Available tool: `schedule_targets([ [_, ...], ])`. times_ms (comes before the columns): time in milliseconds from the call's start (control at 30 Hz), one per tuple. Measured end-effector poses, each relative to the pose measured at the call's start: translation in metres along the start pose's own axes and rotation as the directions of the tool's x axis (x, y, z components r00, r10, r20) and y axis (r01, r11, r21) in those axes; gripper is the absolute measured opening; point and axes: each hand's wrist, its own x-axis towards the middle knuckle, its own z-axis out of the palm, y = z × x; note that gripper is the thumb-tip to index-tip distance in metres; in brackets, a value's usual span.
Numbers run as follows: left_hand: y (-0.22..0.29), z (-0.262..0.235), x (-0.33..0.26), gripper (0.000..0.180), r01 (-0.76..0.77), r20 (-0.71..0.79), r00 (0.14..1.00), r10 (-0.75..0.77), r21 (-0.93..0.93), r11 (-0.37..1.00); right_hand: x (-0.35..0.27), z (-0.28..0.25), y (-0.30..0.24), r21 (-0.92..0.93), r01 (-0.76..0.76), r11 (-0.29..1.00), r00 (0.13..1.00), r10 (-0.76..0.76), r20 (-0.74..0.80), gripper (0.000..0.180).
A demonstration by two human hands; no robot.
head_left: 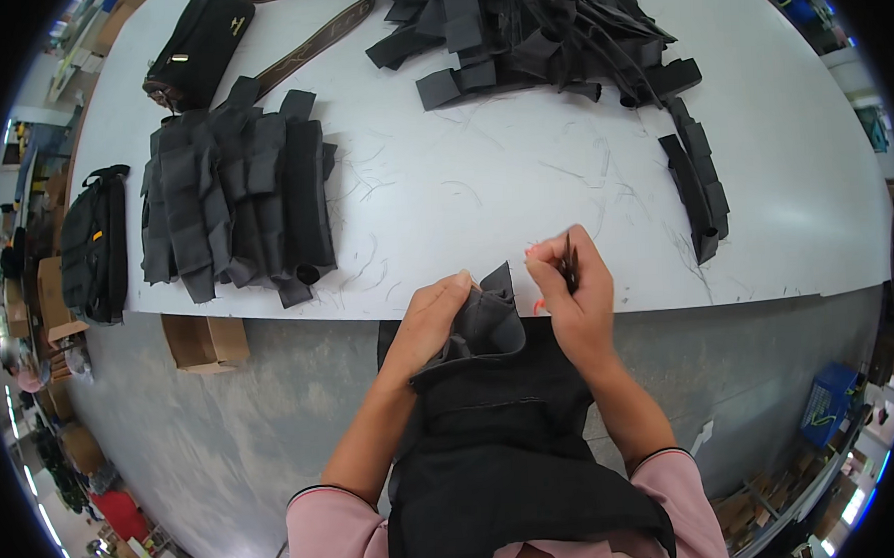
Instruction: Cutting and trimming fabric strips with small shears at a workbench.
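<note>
My left hand pinches the black fabric piece at the white table edge, holding it taut. My right hand is clamped on small dark snips beside it. Stacked black pieces lie well apart.

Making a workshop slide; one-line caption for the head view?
Left hand grips black fabric piece; right hand pinches small dark tool at white table edge.

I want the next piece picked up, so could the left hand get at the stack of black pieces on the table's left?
Probably not yet: the left hand grips the black fabric. The table toward the stack lies open.
</note>
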Motion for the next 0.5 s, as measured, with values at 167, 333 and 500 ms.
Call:
schedule_targets([
  [167,0.005,-0.003,-0.001,0.037,0.023,-0.045,0.999,-0.022,0.037,0.999,-0.013,-0.009,-0.025,-0.501,0.298,0.813,0.946,-0.182,0.268,0.033],
  [333,-0.002,-0.005,0.001,0.037,-0.057,-0.076,0.995,0.069,0.152,0.987,-0.016,-0.015,-0.035,-0.628,0.446,0.637,0.882,-0.196,0.428,0.041],
  [500,-0.002,0.0,0.0,0.038,-0.103,-0.07,0.99,0.12,0.212,0.972,-0.019,-0.014,-0.026,-0.62,0.565,0.544,0.823,-0.314,0.474,0.041],
])
